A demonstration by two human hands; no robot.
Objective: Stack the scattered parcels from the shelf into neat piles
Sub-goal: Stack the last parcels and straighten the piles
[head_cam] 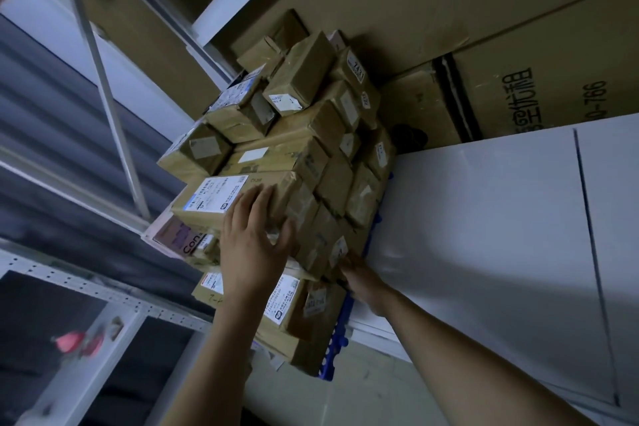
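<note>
A person's left hand (pixel 256 242) lies flat, fingers spread, on a labelled parcel (pixel 224 199) at the pile's seven o'clock corner, apparently squaring it, while the right hand (pixel 361 282), its grip impossible to tell, braces the taped brown parcels (pixel 311 121) at five o'clock on a blue plastic pallet (pixel 340 330).

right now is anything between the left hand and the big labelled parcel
Nothing visible: the left hand rests flat on the labelled parcel. The right hand is at the side of the pile.
</note>
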